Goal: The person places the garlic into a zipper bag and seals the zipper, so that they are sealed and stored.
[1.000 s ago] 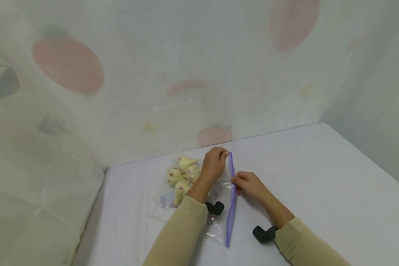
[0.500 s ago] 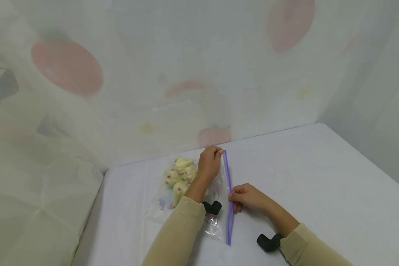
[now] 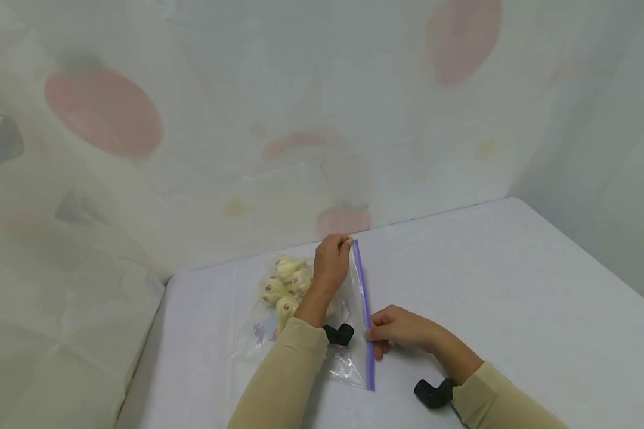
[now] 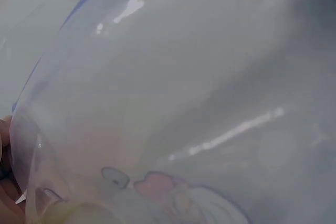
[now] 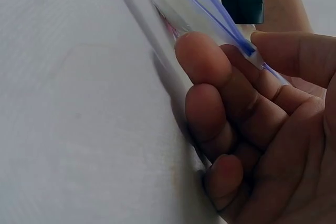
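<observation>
A clear zip bag [image 3: 349, 304] with a purple zip strip [image 3: 362, 280] lies on the white table. Inside it are several pale yellow bulb-shaped pieces [image 3: 273, 290] with dark pinkish marks, partly hidden by the left forearm. My left hand [image 3: 331, 259] pinches the bag's far corner at the end of the strip. Lower along that strip, my right hand [image 3: 402, 328] pinches a small whitish slider [image 5: 254, 57] between thumb and index finger, its other fingers curled beneath. In the left wrist view, see-through film [image 4: 173, 77] with a printed drawing fills most of the picture.
The white-covered table [image 3: 461, 274] extends to the right of the bag. Behind it hangs a pale sheet [image 3: 397, 119] with red fruit prints, and a cream sheet [image 3: 59, 298] borders the left side. A black wrist mount [image 3: 433, 393] sits at the right cuff.
My right hand has slid along the purple strip toward the near end, and the strip's two edges now lie together there. My left hand keeps its pinch on the far corner.
</observation>
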The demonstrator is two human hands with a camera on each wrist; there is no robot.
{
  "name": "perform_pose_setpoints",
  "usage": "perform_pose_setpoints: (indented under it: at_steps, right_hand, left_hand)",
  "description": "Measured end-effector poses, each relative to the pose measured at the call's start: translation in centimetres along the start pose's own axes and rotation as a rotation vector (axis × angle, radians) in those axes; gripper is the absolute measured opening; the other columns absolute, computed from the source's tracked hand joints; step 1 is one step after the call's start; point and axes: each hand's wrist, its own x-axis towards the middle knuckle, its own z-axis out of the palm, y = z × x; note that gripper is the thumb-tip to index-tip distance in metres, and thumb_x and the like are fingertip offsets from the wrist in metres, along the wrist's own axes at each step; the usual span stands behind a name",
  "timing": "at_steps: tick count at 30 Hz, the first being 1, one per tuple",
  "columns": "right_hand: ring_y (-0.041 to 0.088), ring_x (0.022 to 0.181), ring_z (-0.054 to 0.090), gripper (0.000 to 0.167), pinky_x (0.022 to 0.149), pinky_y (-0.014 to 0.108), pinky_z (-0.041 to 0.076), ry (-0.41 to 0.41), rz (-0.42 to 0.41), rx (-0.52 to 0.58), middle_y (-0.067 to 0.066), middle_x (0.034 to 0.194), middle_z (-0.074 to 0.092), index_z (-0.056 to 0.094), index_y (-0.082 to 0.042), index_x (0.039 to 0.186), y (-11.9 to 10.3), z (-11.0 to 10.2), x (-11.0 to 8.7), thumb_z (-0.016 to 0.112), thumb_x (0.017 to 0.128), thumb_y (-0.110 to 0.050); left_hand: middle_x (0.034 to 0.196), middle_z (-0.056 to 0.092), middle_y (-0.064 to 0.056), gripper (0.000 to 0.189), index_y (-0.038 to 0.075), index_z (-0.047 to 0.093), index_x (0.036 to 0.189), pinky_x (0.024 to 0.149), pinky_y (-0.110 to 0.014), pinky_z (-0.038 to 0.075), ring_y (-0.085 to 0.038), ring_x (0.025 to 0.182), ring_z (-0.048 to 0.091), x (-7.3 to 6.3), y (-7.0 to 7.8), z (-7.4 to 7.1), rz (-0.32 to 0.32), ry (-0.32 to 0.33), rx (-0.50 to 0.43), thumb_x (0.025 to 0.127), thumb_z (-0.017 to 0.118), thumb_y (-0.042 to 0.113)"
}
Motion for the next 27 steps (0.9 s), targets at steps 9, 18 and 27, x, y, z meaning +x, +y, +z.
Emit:
perform_pose_setpoints:
  at_steps: [9, 18, 27]
  right_hand:
    - [0.014, 0.065, 0.056, 0.031, 0.060, 0.023, 0.043, -0.007, -0.012, -0.003, 0.017, 0.069, 0.070, 0.064, 0.003, 0.075, 0.2, 0.2, 0.2, 0.062, 0.094, -0.021]
    - [0.013, 0.063, 0.053, 0.032, 0.059, 0.022, 0.042, -0.001, -0.012, -0.040, 0.015, 0.067, 0.069, 0.065, 0.000, 0.074, 0.2, 0.8, -0.3, 0.059, 0.096, -0.023]
    - [0.010, 0.063, 0.053, 0.031, 0.060, 0.021, 0.041, -0.048, 0.012, -0.047, 0.009, 0.066, 0.070, 0.066, -0.004, 0.075, 0.0, 1.0, -1.2, 0.060, 0.095, -0.027]
  left_hand:
    - [0.102, 0.063, -0.003, 0.024, 0.010, 0.067, 0.106, 0.080, -0.033, 0.051, -0.018, 0.091, 0.057, -0.1, -0.2, 0.0, 0.001, 0.001, 0.006, 0.103, 0.051, 0.028]
    - [0.099, 0.062, -0.004, 0.023, 0.009, 0.066, 0.103, 0.076, -0.032, 0.051, -0.017, 0.087, 0.057, -0.2, -0.2, 0.3, 0.016, -0.009, 0.024, 0.103, 0.052, 0.027]
    - [0.097, 0.063, -0.005, 0.024, 0.006, 0.067, 0.102, 0.075, -0.030, 0.052, -0.018, 0.085, 0.058, 0.0, -0.3, 0.5, 0.008, 0.056, -0.015, 0.102, 0.052, 0.025]
